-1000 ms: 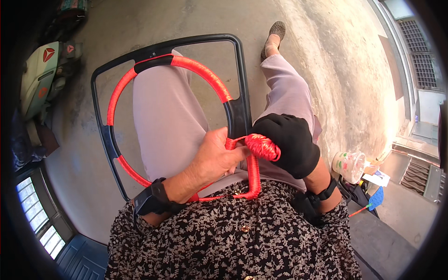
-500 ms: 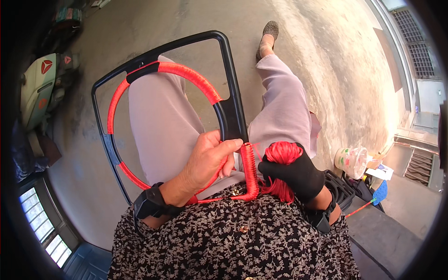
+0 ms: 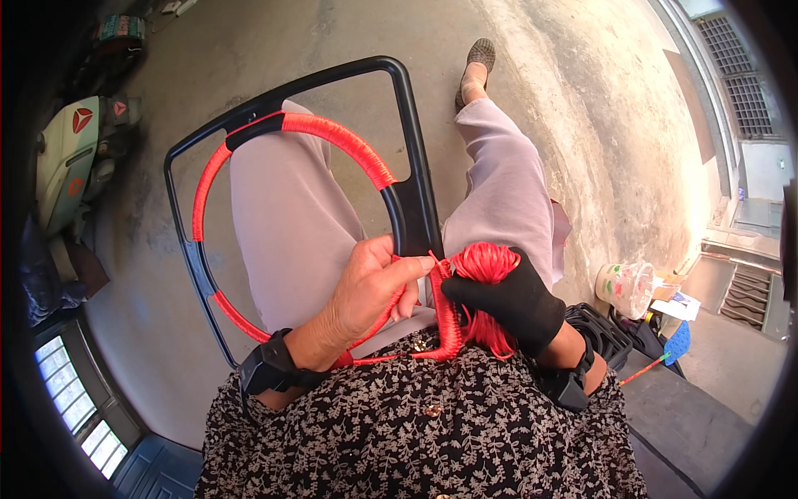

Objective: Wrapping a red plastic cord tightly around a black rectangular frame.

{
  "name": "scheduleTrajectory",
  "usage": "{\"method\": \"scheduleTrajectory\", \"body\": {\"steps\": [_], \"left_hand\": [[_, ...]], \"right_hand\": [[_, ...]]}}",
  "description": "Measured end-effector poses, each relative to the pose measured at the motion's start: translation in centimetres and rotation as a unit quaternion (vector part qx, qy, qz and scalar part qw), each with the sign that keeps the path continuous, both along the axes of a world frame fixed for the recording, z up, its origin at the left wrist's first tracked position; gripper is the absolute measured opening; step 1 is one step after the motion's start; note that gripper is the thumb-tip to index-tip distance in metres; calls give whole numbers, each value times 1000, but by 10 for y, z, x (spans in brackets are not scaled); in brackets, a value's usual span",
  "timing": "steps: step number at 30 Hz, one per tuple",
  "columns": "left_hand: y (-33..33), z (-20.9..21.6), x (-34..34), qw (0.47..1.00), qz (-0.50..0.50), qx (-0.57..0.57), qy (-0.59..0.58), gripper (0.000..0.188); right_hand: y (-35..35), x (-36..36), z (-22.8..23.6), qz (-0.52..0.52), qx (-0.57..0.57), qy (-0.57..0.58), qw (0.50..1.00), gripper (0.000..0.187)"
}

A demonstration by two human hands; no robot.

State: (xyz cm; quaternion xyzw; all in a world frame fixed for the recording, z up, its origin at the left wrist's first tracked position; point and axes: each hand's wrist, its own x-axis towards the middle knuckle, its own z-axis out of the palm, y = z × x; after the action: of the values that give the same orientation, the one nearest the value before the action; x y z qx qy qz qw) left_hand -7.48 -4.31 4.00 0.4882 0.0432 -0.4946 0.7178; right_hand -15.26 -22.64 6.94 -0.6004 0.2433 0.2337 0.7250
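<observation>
A black frame [image 3: 413, 108], squarish on the outside with a round ring inside, leans across my lap. Red cord wrapping [image 3: 337, 138] covers several stretches of the ring and the near part of its right side; bare black shows between them. My left hand [image 3: 366, 283] grips the frame there, its thumb pressed at the end of the wrapping. In my right hand [image 3: 515, 303], which wears a black glove, is a bundle of red cord [image 3: 485, 262], held against the wrapped side. Loose strands hang below that hand.
A light-coloured motor scooter [image 3: 71, 162] stands at the far left. To the right are a clear plastic tub [image 3: 625, 287], papers [image 3: 677, 306] and a blue fly swatter [image 3: 677, 341]. Black straps or a bag [image 3: 598, 337] lie beside my right wrist.
My right hand has moved left and slightly up with the cord bundle, coming against the wrapped side. My left hand and the frame have barely moved.
</observation>
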Motion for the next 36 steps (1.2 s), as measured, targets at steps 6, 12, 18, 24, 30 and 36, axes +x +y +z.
{"method": "scheduleTrajectory", "body": {"steps": [6,12,18,24,30,36], "left_hand": [[-4,1,-1,1000,-3,7,-1,10],[-5,0,0,1000,-8,6,-24,10],[-9,5,-1,998,-22,48,-41,9],[-6,6,-1,1000,-3,8,-12,9],[-4,9,1,998,-54,17,-15,10],[-6,10,4,997,-63,41,8,9]], "right_hand": [[3,5,-9,10,-131,-129,983,21],[-13,5,-17,-67,-11,-74,995,26],[-15,1,-39,33,-68,-214,974,21],[-29,-1,-41,63,-56,-187,979,17],[-13,0,-29,-161,259,-100,947,20],[-11,10,-37,-100,218,-120,963,20]]}}
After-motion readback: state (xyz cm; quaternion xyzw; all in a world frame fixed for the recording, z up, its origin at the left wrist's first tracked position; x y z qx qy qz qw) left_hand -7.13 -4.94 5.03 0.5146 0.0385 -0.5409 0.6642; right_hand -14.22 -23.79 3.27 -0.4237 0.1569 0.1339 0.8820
